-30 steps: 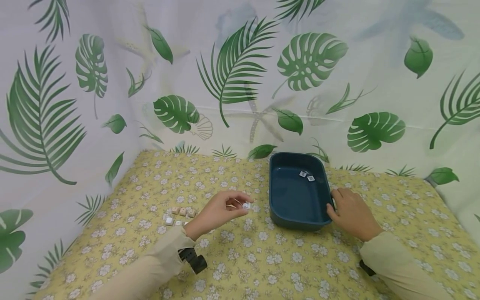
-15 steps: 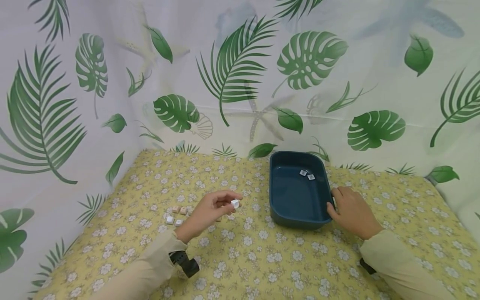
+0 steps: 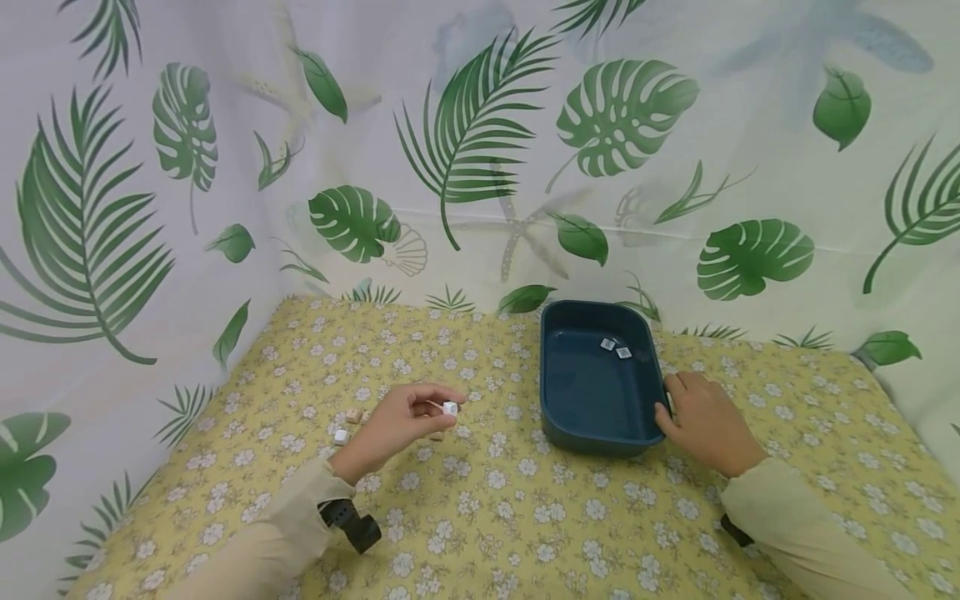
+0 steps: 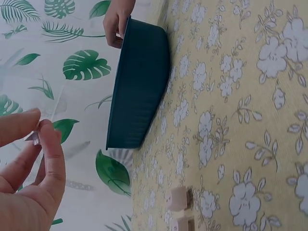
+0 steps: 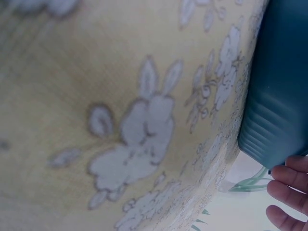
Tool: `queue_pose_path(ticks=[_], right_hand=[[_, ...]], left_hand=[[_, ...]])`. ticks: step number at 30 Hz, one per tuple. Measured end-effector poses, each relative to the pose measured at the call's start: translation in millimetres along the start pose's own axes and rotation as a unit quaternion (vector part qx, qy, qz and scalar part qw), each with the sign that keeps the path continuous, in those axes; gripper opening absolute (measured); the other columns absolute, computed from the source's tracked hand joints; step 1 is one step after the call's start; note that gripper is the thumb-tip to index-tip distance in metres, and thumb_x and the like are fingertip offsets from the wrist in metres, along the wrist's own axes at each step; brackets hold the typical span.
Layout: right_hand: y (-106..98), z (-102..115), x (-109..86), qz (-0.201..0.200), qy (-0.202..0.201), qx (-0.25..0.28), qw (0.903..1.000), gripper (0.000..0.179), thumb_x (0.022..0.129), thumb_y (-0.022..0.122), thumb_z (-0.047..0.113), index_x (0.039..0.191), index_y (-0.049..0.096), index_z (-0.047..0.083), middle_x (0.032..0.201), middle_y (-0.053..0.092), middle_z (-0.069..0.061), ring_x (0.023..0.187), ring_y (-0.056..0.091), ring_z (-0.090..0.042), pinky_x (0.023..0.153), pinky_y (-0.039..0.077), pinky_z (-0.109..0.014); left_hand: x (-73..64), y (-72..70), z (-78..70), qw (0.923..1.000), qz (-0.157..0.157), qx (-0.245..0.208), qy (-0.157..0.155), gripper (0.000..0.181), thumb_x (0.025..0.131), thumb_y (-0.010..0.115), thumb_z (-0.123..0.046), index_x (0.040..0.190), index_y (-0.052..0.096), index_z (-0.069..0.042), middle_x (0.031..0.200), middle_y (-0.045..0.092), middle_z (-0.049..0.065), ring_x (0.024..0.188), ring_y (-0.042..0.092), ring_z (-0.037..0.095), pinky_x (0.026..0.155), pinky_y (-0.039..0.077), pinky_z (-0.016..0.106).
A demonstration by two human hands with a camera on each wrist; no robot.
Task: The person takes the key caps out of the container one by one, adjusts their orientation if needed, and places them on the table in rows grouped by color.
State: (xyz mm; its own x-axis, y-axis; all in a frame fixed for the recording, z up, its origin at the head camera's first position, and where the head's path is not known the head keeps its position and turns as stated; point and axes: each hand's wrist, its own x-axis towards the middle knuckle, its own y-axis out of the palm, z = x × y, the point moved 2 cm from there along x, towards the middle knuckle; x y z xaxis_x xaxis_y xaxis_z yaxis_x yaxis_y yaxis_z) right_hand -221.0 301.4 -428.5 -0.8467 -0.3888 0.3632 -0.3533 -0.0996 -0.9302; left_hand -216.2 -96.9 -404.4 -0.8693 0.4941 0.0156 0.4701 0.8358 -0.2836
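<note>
My left hand pinches a small white cube between thumb and fingertips, raised over the yellow cloth to the left of a dark blue rectangular tub. The left wrist view shows the cube mostly covered by the fingers. My right hand holds the tub's right rim, its fingertips at the outer wall in the right wrist view. Two small white pieces with dark markings lie inside toward the tub's far end. A loose white cube and beige cubes lie beside my left wrist, partly hidden.
A yellow flowered cloth covers the table. White curtains with green leaf prints hang behind and to the left. Two beige cubes show on the cloth in the left wrist view.
My left hand has moved left, away from the tub, with the white cube still pinched, and now covers more of the loose cubes. The right hand and tub have stayed put.
</note>
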Motion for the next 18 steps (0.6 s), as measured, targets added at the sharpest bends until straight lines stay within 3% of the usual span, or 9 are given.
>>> queue_pose_path(ticks=[4, 8, 13, 18], right_hand=[[0.9, 0.4, 0.3, 0.004, 0.001, -0.002, 1.0000, 0.025, 0.085, 0.060, 0.018, 0.092, 0.056, -0.006, 0.078, 0.056, -0.016, 0.067, 0.052, -0.026, 0.060, 0.045, -0.043], [1.2, 0.1, 0.3, 0.008, 0.003, 0.000, 1.0000, 0.027, 0.086, 0.060, 0.018, 0.094, 0.056, -0.007, 0.080, 0.057, -0.017, 0.069, 0.054, -0.028, 0.062, 0.046, -0.045], [0.0, -0.6, 0.1, 0.012, 0.009, -0.001, 0.9999, 0.029, 0.086, 0.059, 0.019, 0.097, 0.056, -0.009, 0.084, 0.058, -0.020, 0.073, 0.056, -0.031, 0.065, 0.048, -0.047], [0.0, -0.2, 0.5, 0.008, 0.007, -0.002, 0.9999, 0.030, 0.086, 0.060, 0.019, 0.098, 0.057, -0.009, 0.085, 0.058, -0.021, 0.073, 0.056, -0.031, 0.064, 0.048, -0.047]], left_hand=[[-3.2, -5.0, 1.8, 0.9998, -0.005, 0.017, -0.008, 0.030, 0.090, 0.064, -0.018, 0.119, 0.064, -0.008, 0.128, 0.057, 0.014, 0.094, 0.063, 0.035, 0.084, 0.053, 0.049], [-6.9, -10.5, 3.5, 0.9995, 0.006, 0.031, -0.010, 0.029, 0.093, 0.059, -0.017, 0.121, 0.063, -0.008, 0.132, 0.054, 0.015, 0.099, 0.060, 0.041, 0.085, 0.053, 0.049], [-11.4, -15.7, 7.0, 0.9973, -0.005, 0.069, -0.024, 0.024, 0.091, 0.062, -0.015, 0.113, 0.066, -0.007, 0.120, 0.061, 0.013, 0.091, 0.062, 0.031, 0.080, 0.053, 0.047], [-15.6, -18.5, 10.3, 0.9932, -0.010, 0.115, -0.016, 0.018, 0.085, 0.070, -0.012, 0.101, 0.069, -0.006, 0.102, 0.066, 0.010, 0.078, 0.059, 0.017, 0.067, 0.053, 0.032]])
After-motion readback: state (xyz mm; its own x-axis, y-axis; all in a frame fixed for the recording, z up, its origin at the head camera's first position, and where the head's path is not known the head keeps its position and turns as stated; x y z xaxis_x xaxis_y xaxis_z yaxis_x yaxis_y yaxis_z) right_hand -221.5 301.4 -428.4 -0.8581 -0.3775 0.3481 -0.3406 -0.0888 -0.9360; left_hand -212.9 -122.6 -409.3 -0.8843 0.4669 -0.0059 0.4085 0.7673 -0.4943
